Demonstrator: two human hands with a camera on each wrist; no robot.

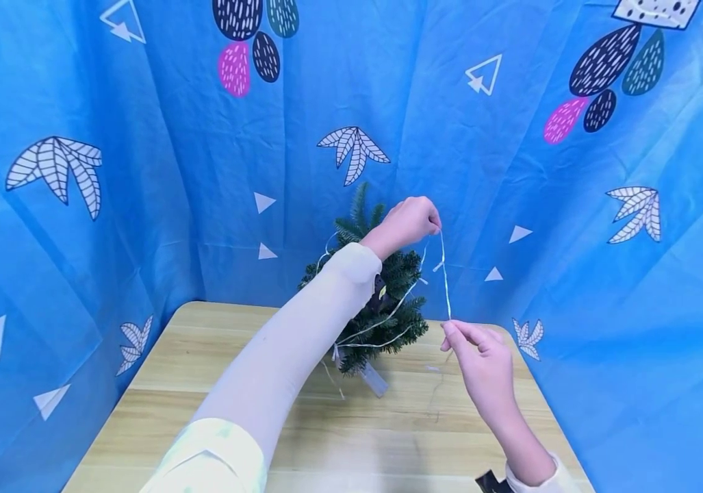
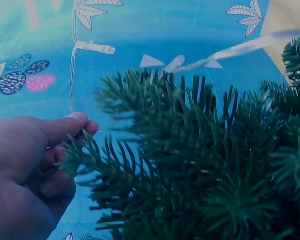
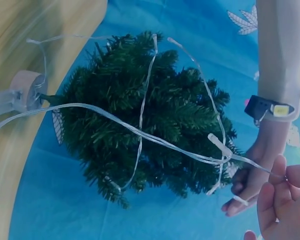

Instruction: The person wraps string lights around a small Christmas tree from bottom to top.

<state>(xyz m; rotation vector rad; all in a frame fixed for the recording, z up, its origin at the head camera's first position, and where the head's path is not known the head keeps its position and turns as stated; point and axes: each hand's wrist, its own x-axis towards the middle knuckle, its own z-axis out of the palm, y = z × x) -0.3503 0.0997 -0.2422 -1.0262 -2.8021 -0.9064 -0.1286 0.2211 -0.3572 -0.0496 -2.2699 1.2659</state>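
Note:
A small artificial Christmas tree point(image 1: 397, 277) stands on the table, partly hidden by the left arm, with a string of fairy lights point(image 1: 445, 274) looped round its branches. My left hand point(image 1: 411, 220) reaches across to the tree's right side. Its thumb and finger pinch the wire, seen close beside the green needles point(image 2: 190, 130) in the left wrist view. Lower and to the right, my right hand point(image 1: 485, 356) pinches the same strand between thumb and fingertips. Between both hands the wire runs nearly straight, carrying small clear bulbs point(image 3: 220, 145).
The tree's round wooden base point(image 3: 27, 90) shows in the right wrist view, beside a translucent piece point(image 1: 374, 380) on the table. A loose wire end lies on the wooden tabletop point(image 1: 203, 356). Blue patterned curtain point(image 1: 437, 123) encloses the table's back and sides.

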